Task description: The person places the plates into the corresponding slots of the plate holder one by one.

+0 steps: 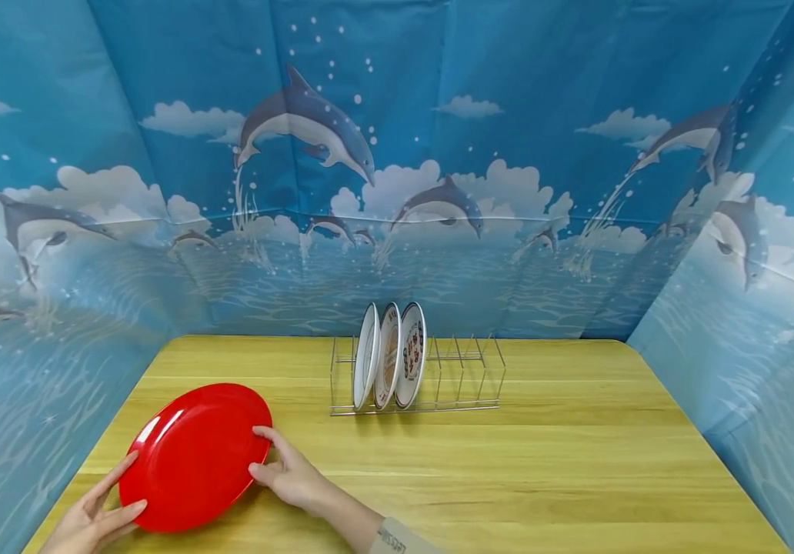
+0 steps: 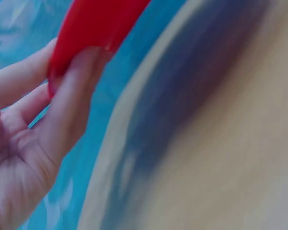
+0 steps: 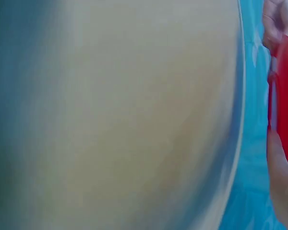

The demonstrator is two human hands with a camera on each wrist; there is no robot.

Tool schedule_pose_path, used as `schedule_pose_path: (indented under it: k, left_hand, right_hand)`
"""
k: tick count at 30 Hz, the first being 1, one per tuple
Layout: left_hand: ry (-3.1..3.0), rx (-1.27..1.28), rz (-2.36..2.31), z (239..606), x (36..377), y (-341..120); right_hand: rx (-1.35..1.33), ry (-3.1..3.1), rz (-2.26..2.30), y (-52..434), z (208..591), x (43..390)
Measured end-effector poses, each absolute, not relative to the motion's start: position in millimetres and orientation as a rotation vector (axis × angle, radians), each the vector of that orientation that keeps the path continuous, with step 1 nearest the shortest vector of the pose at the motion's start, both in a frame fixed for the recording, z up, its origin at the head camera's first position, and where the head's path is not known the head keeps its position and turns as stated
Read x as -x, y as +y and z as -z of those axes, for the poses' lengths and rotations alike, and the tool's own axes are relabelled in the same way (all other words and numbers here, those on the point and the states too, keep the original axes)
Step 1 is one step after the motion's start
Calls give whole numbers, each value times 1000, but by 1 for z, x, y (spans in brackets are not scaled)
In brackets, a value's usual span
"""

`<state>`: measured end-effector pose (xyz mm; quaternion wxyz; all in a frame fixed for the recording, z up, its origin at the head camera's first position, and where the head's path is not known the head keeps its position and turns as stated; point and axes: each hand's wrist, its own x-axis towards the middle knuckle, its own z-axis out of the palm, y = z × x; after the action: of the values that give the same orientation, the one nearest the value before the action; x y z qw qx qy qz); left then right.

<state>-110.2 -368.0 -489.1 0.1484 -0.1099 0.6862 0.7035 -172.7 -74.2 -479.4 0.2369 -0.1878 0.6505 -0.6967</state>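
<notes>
A glossy red plate is tilted up off the wooden table at its front left. My left hand pinches the plate's lower left rim, thumb on the face and fingers behind. My right hand grips the right rim with thumb and forefinger. In the left wrist view the left hand clamps the red plate at its edge. The right wrist view shows the red plate edge-on, with a thumb or finger against it.
A wire dish rack stands at the table's back centre. Three white plates stand upright in its left slots, and the right slots hold nothing. Blue dolphin backdrop walls the table on three sides.
</notes>
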Motion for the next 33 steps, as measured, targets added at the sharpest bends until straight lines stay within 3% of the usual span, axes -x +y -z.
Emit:
schedule_pose_path:
  k: [8,13,25,33]
  left_hand:
    - [1699,-208,-2538,470,133,-327]
    - [1585,-457,-2623,450,149,-301]
    - [1670,-439,-2472,389,195,-227]
    - [1799,-594,-2388,386,225,-184]
  right_hand:
    - [694,1690,2161,-53,455,190]
    - [723,1664,2221,-28,435,200]
    - [678,1383,2498,44,373,214]
    - [768,1343,2829,105,351,223]
